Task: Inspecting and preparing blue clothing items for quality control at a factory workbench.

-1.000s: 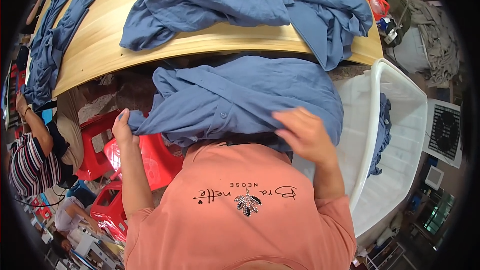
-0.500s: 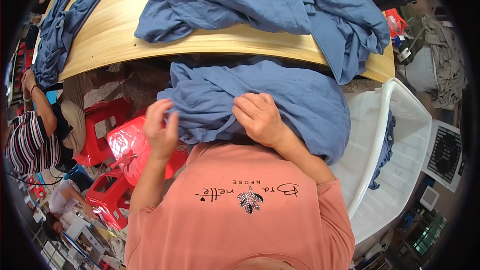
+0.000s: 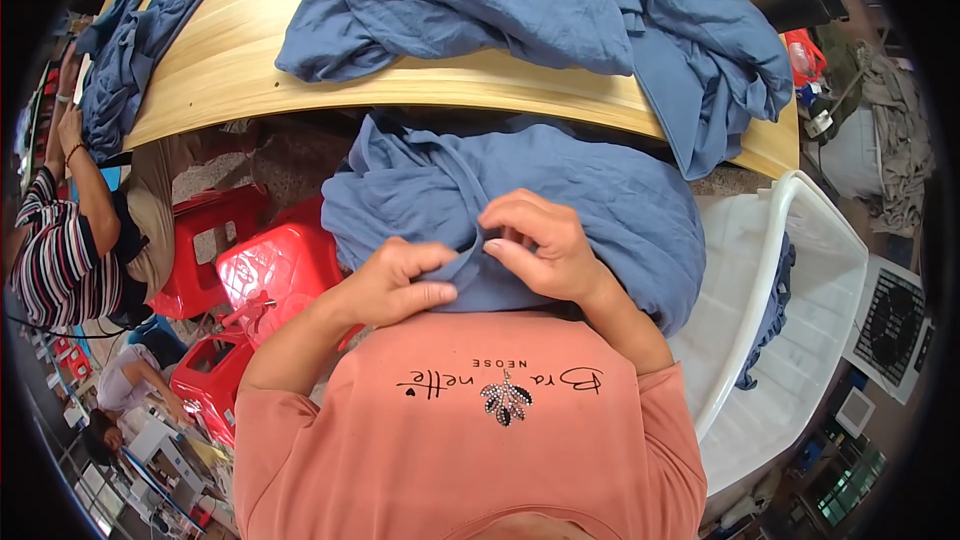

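A blue garment [image 3: 610,210] lies bunched across my lap, its folds gathered toward the left. My right hand [image 3: 545,245] pinches a raised edge of the cloth between thumb and fingers. Just left of it, my left hand [image 3: 400,282] has its thumb and slightly blurred fingers on either side of the same fold, close to my body. The underside of the garment is hidden.
On the wooden table [image 3: 220,70] ahead lie more blue garments [image 3: 470,10]. At right stands a white plastic bin [image 3: 720,300] with blue cloth inside. Red stools [image 3: 275,270] are at left. Another person in a striped shirt [image 3: 70,260] handles blue cloth at the table's left end.
My left hand has come down and right from the air onto the garment's fold. My right hand has turned, lifting the cloth edge. The other person's hands have moved up along the cloth.
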Available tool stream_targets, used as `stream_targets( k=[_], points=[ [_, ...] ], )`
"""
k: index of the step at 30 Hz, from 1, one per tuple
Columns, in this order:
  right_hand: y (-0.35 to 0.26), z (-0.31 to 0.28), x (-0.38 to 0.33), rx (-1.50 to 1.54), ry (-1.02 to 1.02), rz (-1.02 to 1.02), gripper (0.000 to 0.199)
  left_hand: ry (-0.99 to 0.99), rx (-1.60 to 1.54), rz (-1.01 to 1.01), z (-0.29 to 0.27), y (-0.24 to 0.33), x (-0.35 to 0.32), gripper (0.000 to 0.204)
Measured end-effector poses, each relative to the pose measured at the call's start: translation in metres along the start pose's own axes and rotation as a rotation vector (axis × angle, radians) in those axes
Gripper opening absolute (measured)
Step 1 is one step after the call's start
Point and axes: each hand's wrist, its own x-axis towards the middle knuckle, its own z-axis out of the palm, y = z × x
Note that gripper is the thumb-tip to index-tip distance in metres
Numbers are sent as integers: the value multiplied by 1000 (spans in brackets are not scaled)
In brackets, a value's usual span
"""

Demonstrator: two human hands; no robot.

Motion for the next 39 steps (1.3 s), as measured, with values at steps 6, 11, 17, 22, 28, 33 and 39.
stream_targets(
  k=[6,11,17,22,28,33,39],
  points=[
    [10,11,1,-295,-29,-350,29,153,-373,-261,0,0,-1,13],
    [21,26,-5,-569,-24,-452,32,169,-696,-261,2,-4,-2,12],
    [21,21,-15,-650,137,-508,20,60,-109,-165,-12,13,3,8],
    [26,23,-23,-619,253,-578,22,381,700,304,-13,4,50,15],
    [20,18,-18,-567,253,-643,22,74,788,292,-15,-6,64,18],
    [25,20,-17,-501,276,-587,18,-33,520,150,-28,-5,67,15],
    [17,22,-14,-273,217,-468,21,-109,394,61,-46,-20,72,8]
  ],
)
